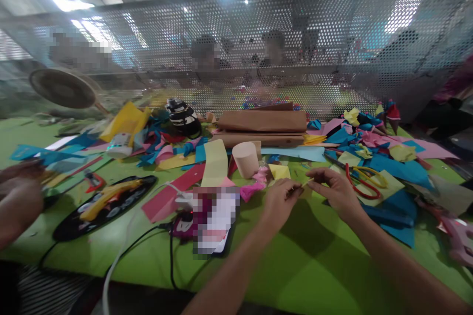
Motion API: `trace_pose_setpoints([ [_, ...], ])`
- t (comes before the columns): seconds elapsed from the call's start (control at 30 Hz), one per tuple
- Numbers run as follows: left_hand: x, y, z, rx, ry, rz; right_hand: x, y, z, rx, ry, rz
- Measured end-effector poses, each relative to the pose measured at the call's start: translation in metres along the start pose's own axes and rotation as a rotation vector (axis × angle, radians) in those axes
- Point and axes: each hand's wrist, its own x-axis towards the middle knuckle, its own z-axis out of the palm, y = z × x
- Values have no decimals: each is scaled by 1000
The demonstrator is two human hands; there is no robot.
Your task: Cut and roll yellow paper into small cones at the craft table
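Observation:
My left hand (280, 203) and my right hand (335, 191) meet over the green table (295, 270). Their fingertips pinch a small yellowish piece of paper (306, 183) between them; its exact shape is too small to make out. Just left of my left hand lies a twisted pink paper piece (254, 186), with a pale roll (246, 160) standing behind it. A yellow paper square (280, 172) lies beyond my fingers. To the right of my right hand are the red and yellow handles (364, 184) of what look like scissors, resting on paper.
Coloured paper scraps (399, 167) and folded brown paper (260, 125) line the back, before a perforated metal screen (236, 59). Left are a phone (218, 226), a power strip (183, 226), cables, a yellow glue gun (107, 199) on a black tray and another person's hand (18, 202).

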Motion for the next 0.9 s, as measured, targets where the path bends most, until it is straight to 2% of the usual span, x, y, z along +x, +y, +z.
trace_pose_setpoints([
  [0.17,2,-4,0,-99,79,-24,-1,-6,-2,139,-14,55],
  [0.3,0,-4,-2,-59,175,29,-2,-8,-2,67,-109,27],
  [0.43,-1,0,-4,51,141,92,-2,-7,1,1,-129,-27],
  [0.5,0,2,-6,12,111,91,-1,-10,1,4,-132,-80],
  [0.6,3,3,-11,-228,24,-28,-1,-16,-3,-33,-120,-153],
  [0.77,5,2,-15,-700,-130,-412,-3,-20,-8,-150,-150,-225],
  [0.83,6,0,-13,-786,-168,-473,-3,-19,-8,-151,-161,-233],
  [0.9,6,-1,-12,-826,-128,-501,-2,-16,-7,-115,-149,-209],
])
